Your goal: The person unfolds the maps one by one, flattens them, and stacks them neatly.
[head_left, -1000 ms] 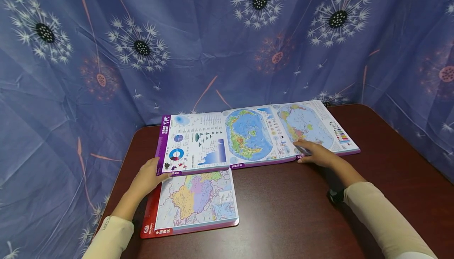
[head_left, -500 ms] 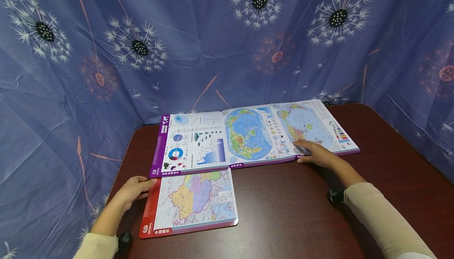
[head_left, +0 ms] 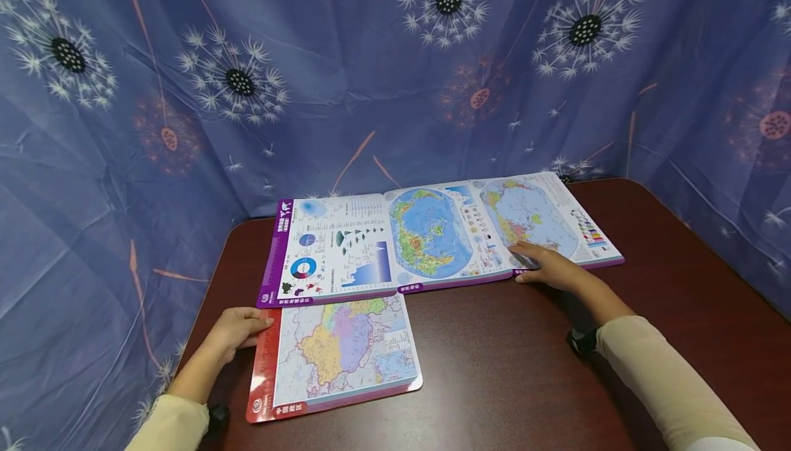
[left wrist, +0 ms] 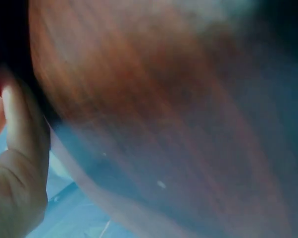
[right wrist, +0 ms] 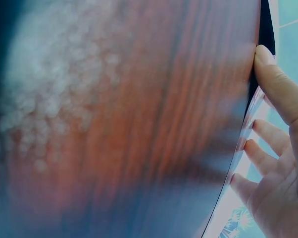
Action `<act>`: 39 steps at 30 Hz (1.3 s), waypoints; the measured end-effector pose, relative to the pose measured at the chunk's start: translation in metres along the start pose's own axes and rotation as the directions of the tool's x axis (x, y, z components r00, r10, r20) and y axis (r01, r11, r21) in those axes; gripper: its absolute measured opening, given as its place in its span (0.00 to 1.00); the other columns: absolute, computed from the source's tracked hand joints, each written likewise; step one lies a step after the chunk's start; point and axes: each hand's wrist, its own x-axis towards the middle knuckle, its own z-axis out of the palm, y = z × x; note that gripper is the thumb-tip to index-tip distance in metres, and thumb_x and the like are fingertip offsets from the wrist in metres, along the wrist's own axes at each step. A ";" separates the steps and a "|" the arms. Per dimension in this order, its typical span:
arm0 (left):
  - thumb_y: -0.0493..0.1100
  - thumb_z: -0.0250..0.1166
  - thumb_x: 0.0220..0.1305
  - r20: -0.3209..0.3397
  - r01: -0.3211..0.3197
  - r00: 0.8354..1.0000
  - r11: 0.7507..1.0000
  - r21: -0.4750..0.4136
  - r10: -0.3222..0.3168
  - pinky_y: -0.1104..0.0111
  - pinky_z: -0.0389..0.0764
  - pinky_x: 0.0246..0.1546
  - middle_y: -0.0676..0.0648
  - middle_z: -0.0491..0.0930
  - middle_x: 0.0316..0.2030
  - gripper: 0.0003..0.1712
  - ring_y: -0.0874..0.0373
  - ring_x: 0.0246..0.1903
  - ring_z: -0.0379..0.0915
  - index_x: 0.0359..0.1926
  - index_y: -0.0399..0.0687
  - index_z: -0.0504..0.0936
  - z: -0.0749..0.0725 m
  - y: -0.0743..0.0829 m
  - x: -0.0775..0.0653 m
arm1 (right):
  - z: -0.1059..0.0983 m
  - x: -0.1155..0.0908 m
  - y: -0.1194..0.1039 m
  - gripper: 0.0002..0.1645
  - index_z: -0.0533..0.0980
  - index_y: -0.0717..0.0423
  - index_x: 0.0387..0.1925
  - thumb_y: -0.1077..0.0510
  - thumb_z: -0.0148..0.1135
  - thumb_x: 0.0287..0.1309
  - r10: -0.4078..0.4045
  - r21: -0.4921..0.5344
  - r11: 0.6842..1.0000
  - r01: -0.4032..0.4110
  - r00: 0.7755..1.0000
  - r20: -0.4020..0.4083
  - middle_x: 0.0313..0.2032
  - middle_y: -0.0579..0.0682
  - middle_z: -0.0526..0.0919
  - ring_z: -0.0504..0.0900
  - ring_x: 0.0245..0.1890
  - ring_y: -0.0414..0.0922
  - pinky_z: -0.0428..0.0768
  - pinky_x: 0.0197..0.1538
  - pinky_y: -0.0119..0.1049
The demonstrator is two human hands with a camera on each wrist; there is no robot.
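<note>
In the head view, my left hand (head_left: 231, 336) is at the left edge of a red-bordered map (head_left: 342, 348) of coloured regions, thumb and fingers pinching its red margin. A purple-bordered chart sheet (head_left: 330, 252) covers this map's far edge. To its right lie a relief world map (head_left: 431, 235) and a political world map (head_left: 534, 221), all in one row. On the political map's near left corner rests my right hand (head_left: 551, 269), fingers extended on top and thumb at the front edge. The right wrist view shows that thumb (right wrist: 273, 82) against the edge.
The maps lie on a dark brown table (head_left: 494, 368). A blue curtain (head_left: 346, 80) with dandelion prints hangs behind and beside it. Black wrist cameras are strapped at both cuffs.
My left hand left the purple chart's corner and took the red map's left edge. The red map has shifted slightly right and toward me. My right hand has stayed in place.
</note>
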 end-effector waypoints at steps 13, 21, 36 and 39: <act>0.33 0.60 0.58 0.295 0.044 0.955 0.997 -0.068 -0.022 0.69 0.80 0.27 0.51 0.79 0.25 0.04 0.61 0.24 0.77 0.30 0.34 0.77 -0.008 -0.009 -0.017 | -0.003 -0.001 -0.001 0.41 0.61 0.65 0.61 0.51 0.66 0.49 0.010 0.002 1.000 -0.010 1.000 0.011 0.61 0.72 0.53 0.51 0.60 0.67 0.52 0.57 0.62; 0.32 0.58 0.58 0.443 0.095 0.895 0.990 -0.102 -0.041 0.71 0.79 0.27 0.51 0.78 0.27 0.07 0.64 0.25 0.76 0.25 0.45 0.73 -0.010 -0.017 -0.031 | -0.003 -0.001 -0.001 0.42 0.61 0.65 0.61 0.51 0.66 0.48 0.010 -0.004 1.000 -0.010 1.000 0.012 0.61 0.72 0.53 0.50 0.60 0.68 0.52 0.56 0.63; 0.31 0.56 0.60 0.611 0.154 0.791 0.971 -0.186 -0.008 0.59 0.78 0.36 0.44 0.80 0.33 0.04 0.51 0.33 0.78 0.37 0.38 0.73 -0.015 -0.032 -0.049 | -0.002 0.000 -0.001 0.41 0.61 0.65 0.61 0.53 0.66 0.48 0.015 0.003 1.000 -0.015 1.000 0.020 0.62 0.72 0.52 0.50 0.61 0.68 0.52 0.57 0.63; 0.31 0.56 0.60 0.620 0.158 0.784 0.970 -0.187 -0.008 0.59 0.78 0.36 0.44 0.80 0.33 0.03 0.51 0.33 0.78 0.36 0.38 0.72 -0.015 -0.034 -0.052 | -0.002 0.001 -0.001 0.41 0.61 0.65 0.61 0.53 0.66 0.48 0.015 0.000 1.000 -0.015 1.000 0.022 0.61 0.72 0.52 0.50 0.60 0.68 0.52 0.57 0.63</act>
